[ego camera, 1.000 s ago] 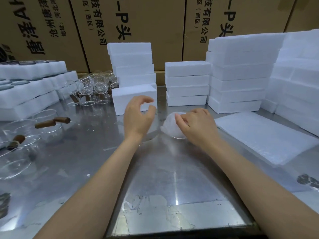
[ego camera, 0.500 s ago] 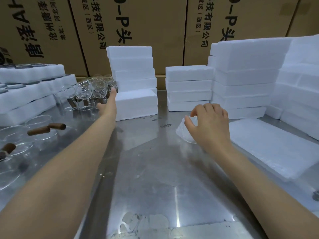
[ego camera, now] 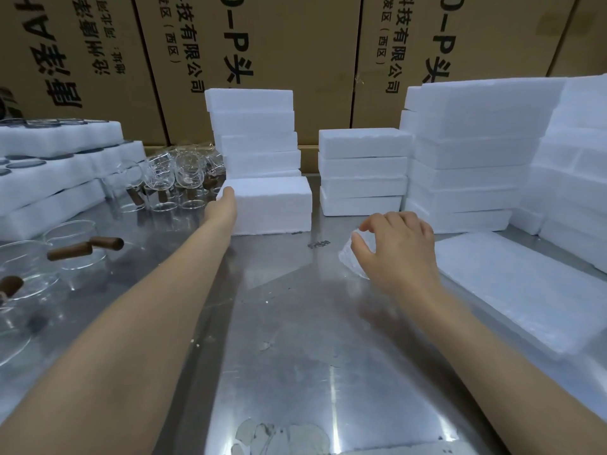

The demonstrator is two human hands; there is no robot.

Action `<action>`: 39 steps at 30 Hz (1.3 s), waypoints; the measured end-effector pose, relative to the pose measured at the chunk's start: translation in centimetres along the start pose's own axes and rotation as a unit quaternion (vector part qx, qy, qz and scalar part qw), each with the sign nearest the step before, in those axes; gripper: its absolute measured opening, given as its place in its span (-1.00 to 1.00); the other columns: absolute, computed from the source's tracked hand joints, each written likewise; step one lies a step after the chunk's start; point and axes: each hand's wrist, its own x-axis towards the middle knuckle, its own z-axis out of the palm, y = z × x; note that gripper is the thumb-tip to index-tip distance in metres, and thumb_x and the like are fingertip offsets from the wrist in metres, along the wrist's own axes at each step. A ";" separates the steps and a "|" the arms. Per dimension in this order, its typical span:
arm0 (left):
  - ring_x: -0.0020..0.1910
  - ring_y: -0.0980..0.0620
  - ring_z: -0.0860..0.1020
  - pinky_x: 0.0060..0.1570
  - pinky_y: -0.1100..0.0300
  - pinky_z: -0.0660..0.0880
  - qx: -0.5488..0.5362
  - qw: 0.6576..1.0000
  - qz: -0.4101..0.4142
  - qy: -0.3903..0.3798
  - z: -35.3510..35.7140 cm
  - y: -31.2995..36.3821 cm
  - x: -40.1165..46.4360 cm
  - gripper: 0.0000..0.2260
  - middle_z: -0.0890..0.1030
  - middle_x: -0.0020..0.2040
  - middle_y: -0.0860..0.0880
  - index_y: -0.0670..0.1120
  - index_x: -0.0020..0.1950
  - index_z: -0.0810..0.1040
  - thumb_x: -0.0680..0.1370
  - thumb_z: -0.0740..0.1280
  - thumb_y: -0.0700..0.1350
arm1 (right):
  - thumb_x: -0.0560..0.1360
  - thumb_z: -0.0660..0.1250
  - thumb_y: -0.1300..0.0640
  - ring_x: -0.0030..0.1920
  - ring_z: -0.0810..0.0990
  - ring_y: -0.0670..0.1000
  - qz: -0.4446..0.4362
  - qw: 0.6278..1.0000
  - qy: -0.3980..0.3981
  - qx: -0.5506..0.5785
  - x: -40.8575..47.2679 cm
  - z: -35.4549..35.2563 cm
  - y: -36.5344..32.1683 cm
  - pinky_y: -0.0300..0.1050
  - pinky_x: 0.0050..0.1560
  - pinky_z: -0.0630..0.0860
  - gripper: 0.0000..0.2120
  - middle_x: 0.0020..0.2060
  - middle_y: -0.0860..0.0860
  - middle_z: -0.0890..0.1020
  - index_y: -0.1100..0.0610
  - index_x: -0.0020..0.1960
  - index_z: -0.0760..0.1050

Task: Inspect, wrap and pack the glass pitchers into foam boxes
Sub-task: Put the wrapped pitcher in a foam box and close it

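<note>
Left hand (ego camera: pixel 224 202) is stretched far fwd, touching the left end of a foam box (ego camera: pixel 272 205) in front of the tall foam stack (ego camera: pixel 256 133); fingers hidden behind the hand, so can't tell if it's gripping or just resting there. Right hand (ego camera: pixel 397 247) sits curled over a wrapped pitcher (ego camera: pixel 353 257) lying on the steel table (ego camera: pixel 312 339), thumb and fingertips pinching the white wrap. Largest first: cartons (ego camera: pixel 295 54) w/ black print fill the back. Big foam stacks (ego camera: pixel 469 152) stand right, w/ a shorter stack (ego camera: pixel 363 172) at center. Foam trays (ego camera: pixel 59 165) sit far left. Wrap sheets (ego camera: pixel 525 290) lie flat, just right of the right hand. Bare pitchers (ego camera: pixel 177 172) w/ brown handles cluster near the left hand; more (ego camera: pixel 75 251) at the left edge.
</note>
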 end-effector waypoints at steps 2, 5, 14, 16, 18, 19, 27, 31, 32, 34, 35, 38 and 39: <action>0.27 -0.15 0.43 0.20 0.07 0.35 0.013 1.000 0.012 -0.012 -0.1 -0.2 -0.5 -0.49 0.44 0.34 -0.13 -0.19 0.42 0.33 0.60 0.09 0.13 | 0.55 0.11 -0.08 0.26 0.35 0.02 0.006 1.000 -0.004 0.003 0.0 0.0 0.1 -0.04 0.34 0.12 -0.68 0.12 -0.07 0.55 0.01 0.18 0.48; 0.08 -0.11 0.43 0.02 0.13 0.33 0.034 0.998 0.037 -0.031 -0.3 -0.6 -1.7 -0.56 0.46 0.16 -0.09 -0.15 0.36 0.40 0.61 0.08 0.10 | 0.55 0.11 -0.10 0.26 0.36 0.03 0.017 1.000 -0.007 0.006 0.0 -0.2 0.2 -0.03 0.35 0.14 -0.66 0.14 -0.07 0.55 0.01 0.21 0.47; 0.19 -0.14 0.48 0.20 0.03 0.40 0.066 0.993 0.071 -0.060 -1.3 -2.1 -6.0 -0.67 0.51 0.18 -0.11 -0.10 0.15 0.44 0.58 0.08 0.10 | 0.36 0.27 -0.34 0.30 0.37 0.13 0.087 0.987 -0.128 0.042 -0.5 -2.0 1.2 0.11 0.30 0.30 -0.34 0.28 0.03 0.43 -0.07 0.37 0.29; 0.20 -0.17 0.49 0.27 -0.01 0.41 0.059 0.994 0.061 -0.068 -1.4 -2.3 -7.0 -0.63 0.53 0.22 -0.14 -0.12 0.18 0.45 0.57 0.08 0.10 | 0.35 0.28 -0.28 0.22 0.45 0.11 0.113 0.979 -0.160 0.058 -0.6 -2.5 2.0 0.11 0.27 0.32 -0.38 0.15 0.01 0.53 -0.13 0.35 0.26; 0.21 -0.17 0.50 0.30 -0.08 0.40 0.043 0.994 0.050 -0.083 -1.4 -2.5 -8.1 -0.63 0.53 0.23 -0.15 -0.11 0.21 0.44 0.57 0.09 0.10 | 0.35 0.28 -0.22 0.13 0.50 0.12 0.135 0.976 -0.155 0.076 -0.6 -2.9 2.6 0.06 0.18 0.36 -0.41 0.01 -0.02 0.55 -0.11 0.34 0.27; 0.23 -0.17 0.49 0.30 -0.09 0.40 0.035 0.994 0.045 -0.089 -1.4 -2.5 -8.6 -0.60 0.52 0.26 -0.14 -0.11 0.26 0.43 0.57 0.09 0.11 | 0.35 0.29 -0.19 0.12 0.50 0.13 0.144 0.976 -0.146 0.077 -0.6 -3.1 2.9 0.04 0.15 0.38 -0.41 0.00 -0.01 0.55 -0.09 0.34 0.28; 0.17 -0.07 0.45 0.04 0.11 0.35 -0.010 0.995 0.027 -0.100 0.2 -2.9 -13.0 -0.56 0.47 0.27 -0.05 -0.07 0.42 0.35 0.60 0.07 0.10 | 0.41 0.25 -0.21 0.21 0.44 0.21 0.222 0.973 0.013 0.058 0.1 -3.2 4.7 0.14 0.28 0.25 -0.37 0.14 0.15 0.53 0.04 0.39 0.27; 0.21 -0.07 0.44 0.16 0.05 0.38 -0.026 0.992 0.021 -0.119 0.9 -3.9 -14.2 -0.55 0.45 0.30 -0.03 -0.01 0.40 0.36 0.58 0.10 0.15 | 0.41 0.27 -0.18 0.23 0.41 0.22 0.239 0.968 0.033 0.066 0.2 -3.0 5.4 0.15 0.31 0.22 -0.36 0.17 0.18 0.51 0.06 0.41 0.27; 0.22 -0.08 0.44 0.23 0.02 0.38 -0.028 0.991 0.016 -0.126 1.0 -4.0 -14.5 -0.53 0.44 0.32 -0.04 0.00 0.40 0.37 0.56 0.11 0.17 | 0.41 0.27 -0.18 0.23 0.41 0.22 0.240 0.968 0.031 0.067 0.2 -2.9 5.5 0.15 0.32 0.21 -0.36 0.16 0.18 0.51 0.06 0.41 0.27; 0.24 -0.09 0.44 0.31 -0.05 0.35 -0.038 0.989 -0.001 -0.140 0.8 -4.1 -14.6 -0.43 0.42 0.33 -0.05 0.01 0.38 0.39 0.45 0.17 0.26 | 0.42 0.26 -0.19 0.23 0.41 0.22 0.238 0.969 0.026 0.063 0.2 -2.6 5.5 0.14 0.32 0.20 -0.37 0.16 0.18 0.51 0.06 0.40 0.27; 0.24 -0.09 0.46 0.30 -0.04 0.37 -0.046 0.989 -0.010 -0.142 0.5 -4.0 -14.7 -0.37 0.43 0.32 -0.06 0.00 0.35 0.42 0.37 0.21 0.30 | 0.42 0.26 -0.21 0.23 0.41 0.22 0.238 0.969 0.026 0.061 0.2 -2.6 5.6 0.14 0.32 0.19 -0.37 0.15 0.18 0.51 0.05 0.40 0.28; 0.04 0.06 0.52 -0.04 0.19 0.42 -0.109 0.982 0.008 -0.153 -0.8 -3.0 -14.5 -0.48 0.49 0.13 0.00 0.01 0.15 0.50 0.29 0.41 0.24 | 0.43 0.27 -0.21 0.22 0.42 0.22 0.239 0.969 0.029 0.056 0.3 -2.5 5.7 0.14 0.31 0.19 -0.37 0.15 0.18 0.52 0.04 0.40 0.28; 0.07 0.08 0.51 -0.07 0.21 0.39 -0.122 0.977 0.026 -0.175 -1.2 -2.6 -14.2 -0.42 0.49 0.15 0.01 0.01 0.17 0.48 0.24 0.47 0.23 | 0.43 0.28 -0.20 0.22 0.42 0.22 0.238 0.969 0.031 0.054 0.3 -2.5 5.7 0.13 0.30 0.19 -0.37 0.15 0.18 0.52 0.05 0.40 0.28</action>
